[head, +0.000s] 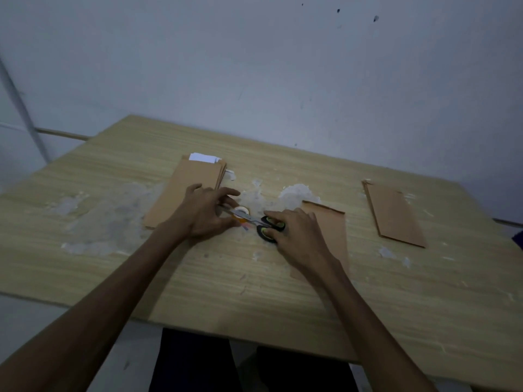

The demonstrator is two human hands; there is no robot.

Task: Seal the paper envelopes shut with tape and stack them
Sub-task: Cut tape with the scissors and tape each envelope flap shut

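A roll of clear tape (241, 212) lies mid-table, and my left hand (205, 212) grips it with curled fingers and thumb. My right hand (294, 233) holds the black-handled scissors (267, 227), fingers through the loops, blades pointing left over the tape roll. One brown paper envelope (332, 230) lies under my right hand and wrist. A pile of brown envelopes (186, 188) with white paper (202, 157) sticking out at its far end lies behind my left hand. Another small stack of envelopes (394, 215) rests at the right.
The wooden table (254, 284) has pale scuffed patches around the middle and left. A grey wall stands just behind the table's far edge. My dark-clothed legs (249, 366) show below the near edge.
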